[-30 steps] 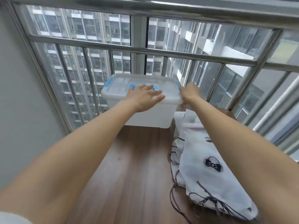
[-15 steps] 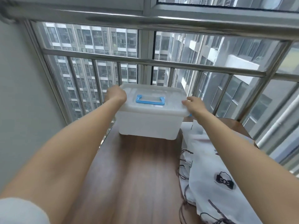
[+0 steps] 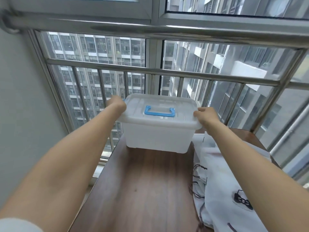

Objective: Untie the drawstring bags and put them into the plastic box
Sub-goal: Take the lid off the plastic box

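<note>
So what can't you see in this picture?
- Head view: the left hand fingers, hidden behind the box lid's end.
- Inside the box: its frosted walls blur it.
- The bags: cut off by the bottom edge and partly covered by the right arm, so their count and knots are unclear.

- Two bare forearms reach out from the lower corners of the view, uncovered from elbow to wrist.
- Left hand [image 3: 117, 105] and right hand [image 3: 206, 115] wear no gloves, rings or watch that can be seen.
- A pale, whitish sleeve [image 3: 16, 225] edge sits far back from the left grip, near the upper arm.
</note>
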Demonstrator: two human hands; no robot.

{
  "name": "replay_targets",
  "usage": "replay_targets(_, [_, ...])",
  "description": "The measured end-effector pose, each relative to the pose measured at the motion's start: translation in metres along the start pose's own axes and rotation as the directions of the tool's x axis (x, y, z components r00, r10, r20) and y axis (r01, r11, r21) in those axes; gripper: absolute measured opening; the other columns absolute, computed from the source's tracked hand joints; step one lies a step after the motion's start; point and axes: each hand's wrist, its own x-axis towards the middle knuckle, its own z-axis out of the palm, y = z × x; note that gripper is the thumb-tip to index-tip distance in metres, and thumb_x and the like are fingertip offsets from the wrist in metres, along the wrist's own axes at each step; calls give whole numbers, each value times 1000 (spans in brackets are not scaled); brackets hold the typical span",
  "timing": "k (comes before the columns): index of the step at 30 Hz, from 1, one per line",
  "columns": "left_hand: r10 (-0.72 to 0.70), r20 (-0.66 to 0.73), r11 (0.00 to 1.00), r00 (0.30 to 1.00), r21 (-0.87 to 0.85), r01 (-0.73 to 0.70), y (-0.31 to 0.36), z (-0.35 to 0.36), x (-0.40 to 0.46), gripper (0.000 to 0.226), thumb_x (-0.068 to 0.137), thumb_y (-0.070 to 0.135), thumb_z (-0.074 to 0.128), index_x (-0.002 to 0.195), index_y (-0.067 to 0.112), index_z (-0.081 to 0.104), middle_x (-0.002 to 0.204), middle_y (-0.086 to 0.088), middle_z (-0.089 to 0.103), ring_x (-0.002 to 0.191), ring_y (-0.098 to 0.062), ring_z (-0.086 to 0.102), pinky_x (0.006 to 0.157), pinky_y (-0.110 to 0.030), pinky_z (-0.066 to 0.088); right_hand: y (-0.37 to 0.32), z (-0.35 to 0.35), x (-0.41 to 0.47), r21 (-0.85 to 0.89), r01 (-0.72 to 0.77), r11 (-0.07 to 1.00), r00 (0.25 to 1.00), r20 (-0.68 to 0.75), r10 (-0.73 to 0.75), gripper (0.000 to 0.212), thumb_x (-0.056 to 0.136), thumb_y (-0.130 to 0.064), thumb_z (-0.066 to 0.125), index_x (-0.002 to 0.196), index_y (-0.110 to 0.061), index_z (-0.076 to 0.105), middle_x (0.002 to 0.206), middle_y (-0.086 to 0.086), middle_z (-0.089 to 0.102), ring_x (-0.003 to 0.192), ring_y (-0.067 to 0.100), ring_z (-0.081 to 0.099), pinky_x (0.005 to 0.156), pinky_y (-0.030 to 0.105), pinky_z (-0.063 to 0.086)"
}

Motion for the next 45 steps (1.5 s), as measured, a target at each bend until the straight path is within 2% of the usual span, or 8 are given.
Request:
replay_targets(4, [458,-112,877,882,221,-428,23,17,-27,40,97,23,40,135,8,43,141,-15,44,128,-32,41,104,-45,34,-1,2,-4,41,-39,998,999,-24,40,19,78,-20,54,87,-6,63,99,17,64,96,39,62,82,54,53])
replay_targets(9, [746,378,558,548,93,-824,53,38,-74,83,75,63,62,144,28,33,149,-2,36,138,-21,31,111,-39,29,1,0,-5,139,-99,985,995,23,97,13,80,-21,55,82,-8,58,106,18,61,98,37,60,85,55,52])
replay_targets(15, [743,411,512,528,158,-844,63,36,-73,75,75,55,68,139,24,45,109,-4,60,93,-19,50,72,-26,33,2,-6,-9,233,-147,961,983,143,115,40,91,-36,43,116,-9,57,99,6,61,92,27,61,91,50,51])
replay_targets(19, [737,408,556,539,90,-827,64,26,-72,65,78,53,65,136,28,48,139,-5,51,120,-21,50,93,-31,38,2,-7,-11,249,-137,959,984,144,103,40,88,-42,39,108,-15,60,110,8,61,99,28,60,92,50,50])
replay_targets(33, [866,116,415,486,374,-829,44,14,-121,34,96,30,49,125,13,54,128,-6,58,112,-29,57,89,-42,47,-26,-12,-47,330,93,940,996,-32,-87,26,83,-12,52,88,13,59,78,16,54,71,23,48,65,40,46])
replay_targets(36, [866,46,464,498,300,-834,30,3,-148,37,95,26,50,129,13,51,136,-4,52,124,-26,51,94,-45,45,-37,-26,-79,559,39,828,994,64,-90,18,85,2,51,68,-4,53,68,9,51,60,22,49,51,29,42])
replay_targets(40, [827,17,558,562,105,-823,7,-6,-176,47,90,21,59,136,20,48,146,2,42,131,-22,43,103,-36,38,-42,-41,-127,720,-7,694,984,128,-122,21,86,9,52,99,-6,46,87,7,57,74,19,58,66,34,52])
replay_targets(45, [727,15,663,686,-274,-697,-20,-23,-224,60,83,17,64,139,22,43,147,-2,38,131,-17,41,105,-21,28,-42,-51,-208,629,112,770,950,160,-269,38,85,11,52,115,-7,40,103,12,61,91,30,62,82,49,53])
